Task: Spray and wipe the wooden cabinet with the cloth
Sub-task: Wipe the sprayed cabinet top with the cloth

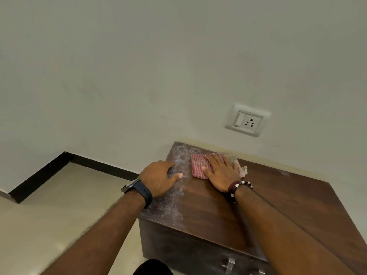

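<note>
My right hand (220, 172) lies flat, grip released, pressing the soft red-and-white checked cloth (199, 165) at centre frame onto the dark wooden cabinet (278, 195). Limp fabric; palm pressure suffices. Left hand (158, 178), released, braces on the top's wet left edge.

Both my arms are extended forward, my left hand (158, 178) palm-down with fingers slightly bent at the edge and thumb out, my right hand (220, 173) flat, fingers spread, pressing down.
</note>
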`<state>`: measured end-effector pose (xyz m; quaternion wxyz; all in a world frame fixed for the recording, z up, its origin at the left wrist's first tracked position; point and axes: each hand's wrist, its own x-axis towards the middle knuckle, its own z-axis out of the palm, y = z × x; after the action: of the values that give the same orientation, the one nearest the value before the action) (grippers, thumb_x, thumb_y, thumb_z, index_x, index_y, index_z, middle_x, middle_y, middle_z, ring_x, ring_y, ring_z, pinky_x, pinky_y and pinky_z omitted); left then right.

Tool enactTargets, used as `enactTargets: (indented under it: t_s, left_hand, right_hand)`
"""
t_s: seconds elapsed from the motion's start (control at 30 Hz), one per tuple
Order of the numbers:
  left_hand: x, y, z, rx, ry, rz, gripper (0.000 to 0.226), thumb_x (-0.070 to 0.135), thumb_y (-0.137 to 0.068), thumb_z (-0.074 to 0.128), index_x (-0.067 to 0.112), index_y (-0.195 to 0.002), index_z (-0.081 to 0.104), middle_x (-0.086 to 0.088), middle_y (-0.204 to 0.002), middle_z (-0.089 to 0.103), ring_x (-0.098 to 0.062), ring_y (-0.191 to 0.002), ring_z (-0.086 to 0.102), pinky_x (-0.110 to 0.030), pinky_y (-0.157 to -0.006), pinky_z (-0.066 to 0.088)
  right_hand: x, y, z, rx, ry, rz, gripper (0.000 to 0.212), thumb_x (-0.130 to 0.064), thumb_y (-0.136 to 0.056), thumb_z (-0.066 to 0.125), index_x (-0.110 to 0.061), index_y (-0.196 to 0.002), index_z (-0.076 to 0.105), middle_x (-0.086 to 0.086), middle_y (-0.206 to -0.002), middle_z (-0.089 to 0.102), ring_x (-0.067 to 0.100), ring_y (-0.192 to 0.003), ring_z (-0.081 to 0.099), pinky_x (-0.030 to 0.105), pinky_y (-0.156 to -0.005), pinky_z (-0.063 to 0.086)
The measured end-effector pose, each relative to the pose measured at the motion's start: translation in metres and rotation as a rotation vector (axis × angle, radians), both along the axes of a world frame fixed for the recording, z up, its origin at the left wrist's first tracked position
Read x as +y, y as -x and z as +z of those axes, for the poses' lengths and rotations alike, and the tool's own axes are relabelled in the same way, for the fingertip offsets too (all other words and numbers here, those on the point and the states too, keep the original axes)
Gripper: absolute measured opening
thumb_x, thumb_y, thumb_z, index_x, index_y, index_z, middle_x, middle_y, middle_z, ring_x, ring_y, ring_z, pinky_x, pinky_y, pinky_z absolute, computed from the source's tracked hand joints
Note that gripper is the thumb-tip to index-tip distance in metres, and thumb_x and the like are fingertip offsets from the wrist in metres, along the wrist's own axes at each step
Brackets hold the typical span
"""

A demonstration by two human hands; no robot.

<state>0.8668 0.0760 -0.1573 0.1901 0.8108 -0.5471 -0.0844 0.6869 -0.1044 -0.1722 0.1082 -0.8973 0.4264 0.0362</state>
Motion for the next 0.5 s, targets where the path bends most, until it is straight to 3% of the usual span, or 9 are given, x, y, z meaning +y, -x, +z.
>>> enactTargets:
  t_s: [0.17, 0.27, 0.4, 0.5]
  left_hand:
    - [-0.004, -0.002, -0.002, -0.051, -0.006, 0.027, 0.060, 0.065, -0.092, 0.048, 0.024, -0.134, 0.058, -0.002, -0.123, 0.068, -0.021, -0.110, 0.063, -0.037, -0.095, 0.052]
    - [-0.005, 0.000, -0.005, -0.113, -0.028, 0.021, 0.051, 0.064, -0.093, 0.046, 0.025, -0.119, 0.065, -0.001, -0.108, 0.070, -0.020, -0.097, 0.065, -0.036, -0.085, 0.054]
    - [-0.009, -0.001, -0.002, -0.184, -0.061, 0.029, 0.045, 0.062, -0.095, 0.043, 0.025, -0.101, 0.067, 0.001, -0.089, 0.068, -0.018, -0.077, 0.058, -0.030, -0.067, 0.044]
    - [-0.009, -0.004, -0.002, -0.184, -0.064, 0.018, 0.044, 0.061, -0.095, 0.043, 0.025, -0.098, 0.067, 0.001, -0.086, 0.067, -0.018, -0.074, 0.057, -0.031, -0.065, 0.044]
  right_hand:
    - [0.000, -0.020, -0.002, 0.005, 0.019, -0.005, 0.066, -0.067, -0.101, 0.017, -0.043, -0.161, 0.007, -0.007, -0.171, 0.000, 0.029, -0.158, -0.005, 0.063, -0.123, -0.006]
    - [-0.004, -0.023, -0.003, 0.019, 0.042, 0.020, 0.065, -0.068, -0.101, 0.016, -0.044, -0.160, 0.006, -0.007, -0.171, 0.002, 0.028, -0.158, -0.003, 0.062, -0.123, -0.005]
    - [0.005, -0.041, -0.001, 0.011, 0.022, 0.003, 0.064, -0.063, -0.103, 0.016, -0.040, -0.162, 0.006, -0.004, -0.172, 0.000, 0.031, -0.157, -0.006, 0.063, -0.123, -0.006]
    - [0.007, -0.049, -0.001, 0.008, 0.025, 0.084, 0.065, -0.066, -0.101, 0.017, -0.043, -0.161, 0.006, -0.006, -0.171, 0.001, 0.030, -0.158, -0.003, 0.063, -0.123, -0.005]
